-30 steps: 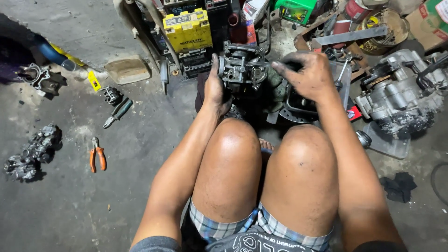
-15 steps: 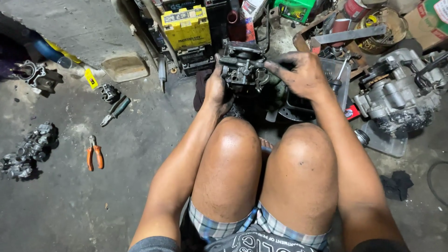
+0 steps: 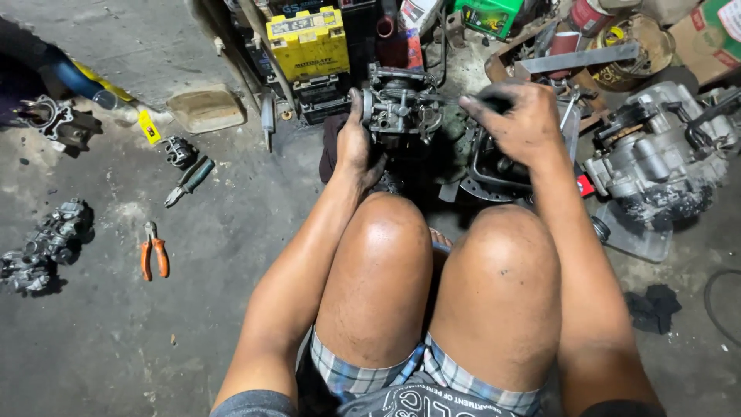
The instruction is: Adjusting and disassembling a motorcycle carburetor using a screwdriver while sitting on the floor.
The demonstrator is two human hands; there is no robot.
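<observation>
My left hand (image 3: 356,147) grips the left side of a grimy metal carburetor (image 3: 400,108), held up in front of my knees. My right hand (image 3: 519,123) is closed around a dark-handled tool whose thin shaft points left into the carburetor's right side. Both hands are greasy. The tool's tip is hidden against the carburetor body. A dark round part (image 3: 486,174) lies on the floor under my right hand.
A yellow battery (image 3: 307,35) stands just behind the carburetor. A grey engine block (image 3: 656,158) sits at the right. Orange-handled pliers (image 3: 153,251), a screwdriver (image 3: 189,181) and another carburetor (image 3: 46,243) lie on the concrete floor at the left. Boxes and cans crowd the back right.
My right hand has swung in toward the carburetor's right side with the tool. The carburetor has been turned slightly in my left hand.
</observation>
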